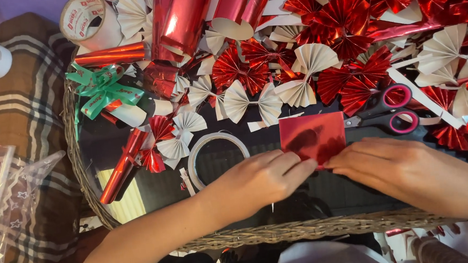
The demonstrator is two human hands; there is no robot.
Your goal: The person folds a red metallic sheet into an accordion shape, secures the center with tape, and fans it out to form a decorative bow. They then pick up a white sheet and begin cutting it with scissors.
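Red foil sheet (312, 137) lies flat on the dark tabletop (359, 191), long axis left-right, just above our fingertips. Left hand (264, 176) and right hand (381, 162) pinch its lower edge, equally near; scissors (389, 112) alongside.

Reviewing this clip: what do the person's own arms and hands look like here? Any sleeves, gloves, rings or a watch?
Both hands are bare: the left hand and right hand show no gloves and no rings on the fingers in view. Both forearms are uncovered as far as the frame shows, with no sleeve, watch or bracelet visible. No markings can be made out.
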